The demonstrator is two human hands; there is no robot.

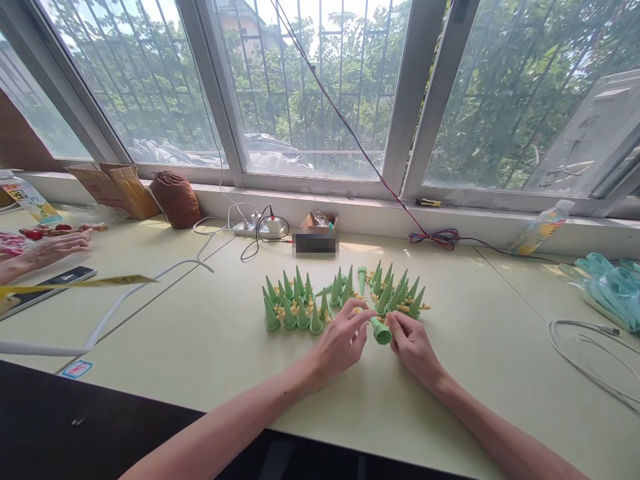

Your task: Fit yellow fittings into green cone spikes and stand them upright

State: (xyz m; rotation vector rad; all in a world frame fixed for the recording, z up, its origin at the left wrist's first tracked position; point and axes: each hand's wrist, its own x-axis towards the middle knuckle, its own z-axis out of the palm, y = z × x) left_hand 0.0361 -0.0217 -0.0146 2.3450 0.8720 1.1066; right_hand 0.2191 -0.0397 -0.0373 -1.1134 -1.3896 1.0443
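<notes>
Green cone (381, 332) between right fingers (397, 324), pinching its side, and left fingers (363, 315), hold unclear.

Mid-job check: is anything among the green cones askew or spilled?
Yes: most green cones stand point up, but one cone just beyond the left hand appears wide end up in the view, so it breaks the pattern. Whether it lies flat or stands inverted, I can't tell. I see no spill.
</notes>
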